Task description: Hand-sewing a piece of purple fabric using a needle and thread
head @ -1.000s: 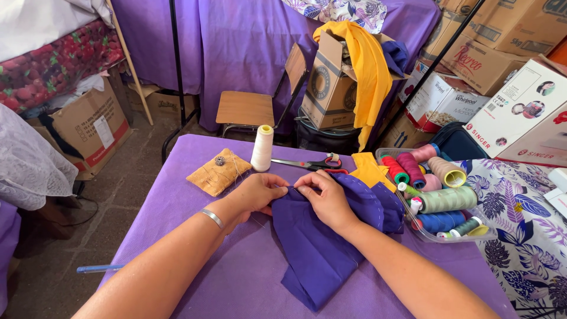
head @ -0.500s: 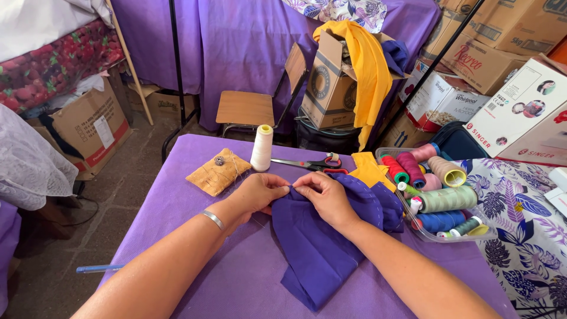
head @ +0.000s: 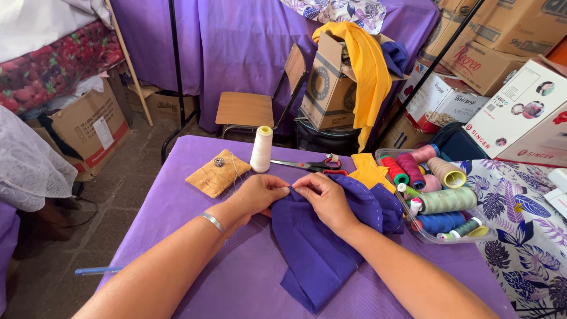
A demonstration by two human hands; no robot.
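Observation:
My left hand [head: 257,195] and my right hand [head: 323,195] meet at the top edge of a dark purple cloth [head: 322,251] that lies on the purple-covered table [head: 177,195]. Both pinch the cloth's edge, fingertips almost touching. A silver bracelet [head: 212,221] circles my left wrist. A tan pincushion [head: 217,173] lies just left of my left hand. A white thread cone [head: 261,149] stands behind it, and red-handled scissors [head: 310,164] lie behind my hands.
A clear tray [head: 422,233] with several coloured thread spools sits at the right, beside a yellow cloth piece [head: 370,170]. A wooden chair [head: 248,108] and cardboard boxes [head: 331,88] stand behind the table. A blue pen [head: 97,270] juts out at the table's left edge.
Nothing has clearly moved; both hands stay pinched on the cloth's edge with only slight finger shifts.

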